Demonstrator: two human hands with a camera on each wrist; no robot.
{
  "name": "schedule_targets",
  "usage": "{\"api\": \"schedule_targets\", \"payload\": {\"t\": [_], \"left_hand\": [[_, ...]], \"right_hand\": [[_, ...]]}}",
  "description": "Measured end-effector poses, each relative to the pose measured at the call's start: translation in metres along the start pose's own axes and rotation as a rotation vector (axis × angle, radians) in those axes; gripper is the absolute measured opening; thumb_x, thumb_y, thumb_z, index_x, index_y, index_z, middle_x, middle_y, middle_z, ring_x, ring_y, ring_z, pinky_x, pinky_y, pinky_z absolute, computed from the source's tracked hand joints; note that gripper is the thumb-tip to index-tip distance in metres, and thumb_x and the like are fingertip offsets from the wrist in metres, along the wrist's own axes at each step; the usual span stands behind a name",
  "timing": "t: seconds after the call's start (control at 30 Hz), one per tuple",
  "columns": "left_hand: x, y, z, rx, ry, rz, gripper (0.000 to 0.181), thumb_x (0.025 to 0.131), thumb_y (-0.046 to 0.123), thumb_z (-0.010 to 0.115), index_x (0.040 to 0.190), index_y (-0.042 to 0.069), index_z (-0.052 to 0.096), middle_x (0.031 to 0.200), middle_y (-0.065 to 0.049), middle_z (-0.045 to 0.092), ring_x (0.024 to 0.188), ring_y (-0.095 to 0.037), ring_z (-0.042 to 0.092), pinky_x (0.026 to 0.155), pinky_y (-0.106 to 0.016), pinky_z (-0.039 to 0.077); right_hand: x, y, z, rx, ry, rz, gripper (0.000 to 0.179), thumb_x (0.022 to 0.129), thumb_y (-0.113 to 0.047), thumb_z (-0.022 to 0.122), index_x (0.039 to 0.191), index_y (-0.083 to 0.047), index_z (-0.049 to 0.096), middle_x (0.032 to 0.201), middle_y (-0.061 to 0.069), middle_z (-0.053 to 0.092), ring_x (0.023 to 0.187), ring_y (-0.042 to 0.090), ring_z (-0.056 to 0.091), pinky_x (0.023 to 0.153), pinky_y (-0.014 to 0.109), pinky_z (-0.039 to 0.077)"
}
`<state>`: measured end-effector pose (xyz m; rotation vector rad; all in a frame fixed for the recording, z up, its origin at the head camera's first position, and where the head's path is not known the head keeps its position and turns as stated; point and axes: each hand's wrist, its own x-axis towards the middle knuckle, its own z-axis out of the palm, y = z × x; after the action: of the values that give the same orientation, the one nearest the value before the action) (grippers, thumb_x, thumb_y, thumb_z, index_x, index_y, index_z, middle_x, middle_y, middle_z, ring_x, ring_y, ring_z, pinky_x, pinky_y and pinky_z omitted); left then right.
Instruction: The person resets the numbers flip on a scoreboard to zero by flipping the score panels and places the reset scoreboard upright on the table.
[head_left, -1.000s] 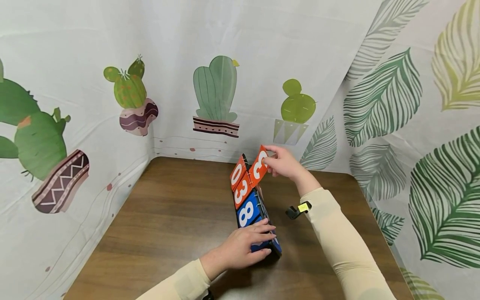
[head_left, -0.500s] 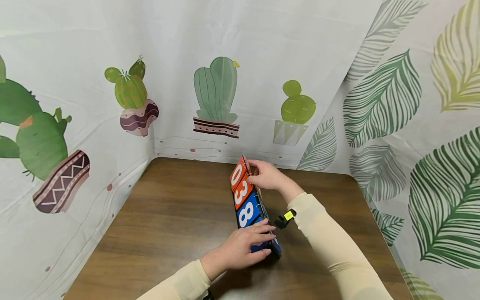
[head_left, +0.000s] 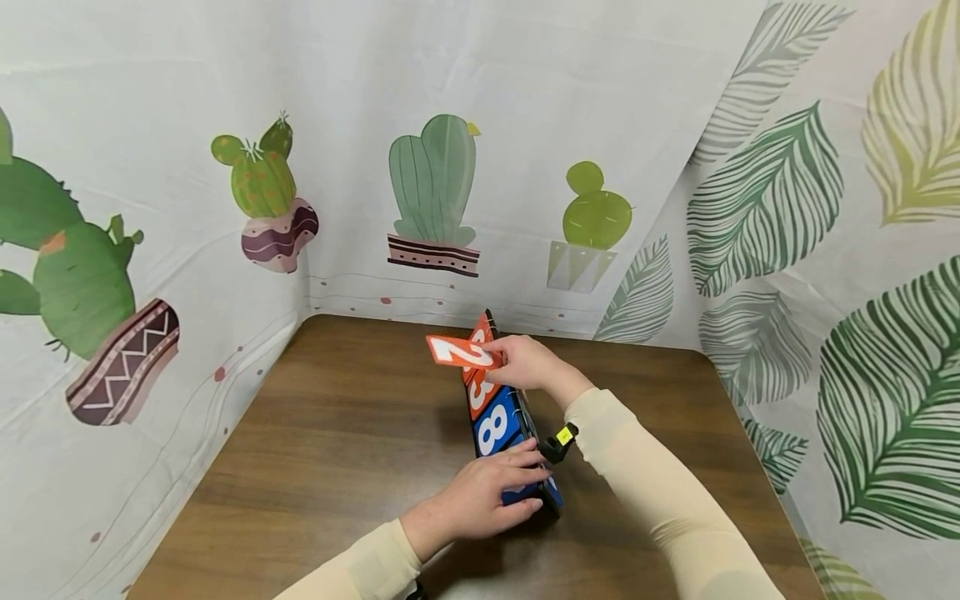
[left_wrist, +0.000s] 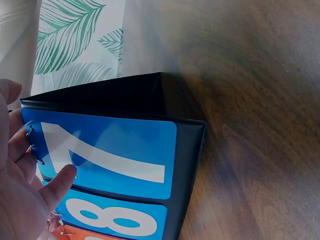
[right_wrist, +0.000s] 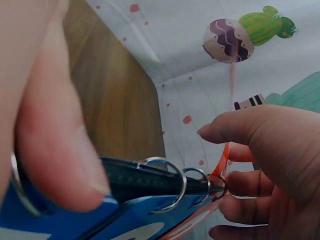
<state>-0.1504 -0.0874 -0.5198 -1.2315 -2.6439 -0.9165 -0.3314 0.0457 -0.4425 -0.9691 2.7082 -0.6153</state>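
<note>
A flip scoreboard stands like a tent on the table, with ring-bound red cards at its far end and blue ones nearer. My left hand holds its near end: in the left wrist view the thumb lies on a blue card with what looks like a 7, and other fingers reach behind the ringed edge. At the far end, my right hand touches a red card marked 2, raised partway over the ridge. In the right wrist view the thumb stands apart from the fingers, which are beside the rings.
The scoreboard stands on a brown wooden table. A cactus-print curtain hangs behind it, and a leaf-print one on the right.
My right hand went from pinching a red 3 card to the ridge at the far end, then swung up a red 2 card leftward. The left hand stays in place.
</note>
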Motion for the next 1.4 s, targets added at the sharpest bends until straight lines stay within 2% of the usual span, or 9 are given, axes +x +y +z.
{"api": "schedule_targets", "payload": {"t": [0.13,0.27,0.47,0.73,1.0,1.1,1.2,1.3,1.4], "left_hand": [[0.000,0.000,0.000,0.005,0.002,0.007,0.041,0.105,0.045,0.055,0.140,0.026,0.065,0.152,0.005,0.057,0.153,-0.017,0.039,0.116,-0.045,0.045],[0.001,0.001,0.000,0.012,0.001,0.008,0.041,0.105,0.046,0.054,0.140,0.026,0.064,0.152,0.005,0.057,0.153,-0.016,0.039,0.115,-0.044,0.046],[0.001,0.000,0.001,0.005,0.000,0.007,0.041,0.105,0.046,0.054,0.140,0.026,0.064,0.151,0.006,0.058,0.153,-0.018,0.039,0.116,-0.045,0.045],[0.002,0.000,0.000,0.029,0.031,0.047,0.040,0.105,0.042,0.057,0.139,0.023,0.066,0.149,0.000,0.061,0.152,-0.022,0.042,0.114,-0.045,0.047],[0.002,0.000,-0.001,0.018,0.018,0.036,0.041,0.105,0.043,0.056,0.139,0.021,0.065,0.153,0.006,0.056,0.153,-0.021,0.040,0.115,-0.045,0.046],[0.002,0.000,0.000,0.009,0.010,0.030,0.042,0.105,0.044,0.055,0.140,0.023,0.064,0.154,0.008,0.055,0.153,-0.021,0.040,0.116,-0.045,0.045],[0.003,0.000,0.001,-0.004,0.004,0.019,0.042,0.105,0.045,0.054,0.141,0.025,0.063,0.156,0.010,0.052,0.153,-0.022,0.039,0.117,-0.045,0.044],[0.003,0.000,0.000,-0.007,0.004,0.014,0.042,0.105,0.045,0.054,0.141,0.026,0.063,0.156,0.011,0.052,0.153,-0.023,0.040,0.116,-0.046,0.045],[0.003,0.000,0.000,-0.004,0.003,0.014,0.042,0.105,0.045,0.054,0.141,0.026,0.063,0.156,0.011,0.052,0.153,-0.023,0.040,0.116,-0.046,0.045]], "right_hand": [[0.000,0.003,0.003,-0.046,0.006,-0.012,0.047,0.090,-0.037,0.077,0.135,-0.025,0.069,0.124,-0.002,0.074,0.092,0.013,0.063,0.085,0.033,0.055],[0.000,0.009,0.006,-0.069,-0.011,-0.011,0.046,0.091,-0.037,0.077,0.134,-0.024,0.070,0.123,0.000,0.074,0.094,0.016,0.065,0.088,0.036,0.056],[0.000,0.016,0.009,-0.080,-0.014,-0.002,0.047,0.089,-0.036,0.079,0.132,-0.019,0.071,0.131,0.002,0.072,0.115,0.022,0.067,0.102,0.043,0.054],[0.001,0.019,0.010,-0.119,-0.055,-0.001,0.044,0.091,-0.039,0.072,0.131,-0.020,0.069,0.128,0.001,0.072,0.111,0.020,0.066,0.103,0.042,0.053],[0.001,0.017,0.002,-0.144,-0.115,-0.018,0.043,0.096,-0.036,0.065,0.135,-0.018,0.068,0.129,0.006,0.070,0.114,0.022,0.064,0.104,0.042,0.051],[0.000,0.020,-0.009,-0.061,-0.143,-0.048,0.046,0.097,-0.035,0.064,0.138,-0.016,0.066,0.114,0.007,0.072,0.096,0.018,0.064,0.089,0.037,0.053],[-0.004,0.024,-0.028,0.095,-0.140,-0.068,0.049,0.098,-0.035,0.065,0.141,-0.012,0.064,0.102,0.007,0.075,0.084,0.016,0.063,0.078,0.033,0.051],[-0.011,0.032,-0.041,0.262,-0.110,-0.025,0.052,0.098,-0.039,0.067,0.143,-0.013,0.061,0.107,0.006,0.075,0.091,0.017,0.066,0.079,0.034,0.054],[-0.017,0.048,-0.038,0.438,-0.093,0.060,0.053,0.098,-0.043,0.067,0.143,-0.017,0.061,0.114,0.009,0.072,0.097,0.020,0.067,0.082,0.039,0.058]]}}
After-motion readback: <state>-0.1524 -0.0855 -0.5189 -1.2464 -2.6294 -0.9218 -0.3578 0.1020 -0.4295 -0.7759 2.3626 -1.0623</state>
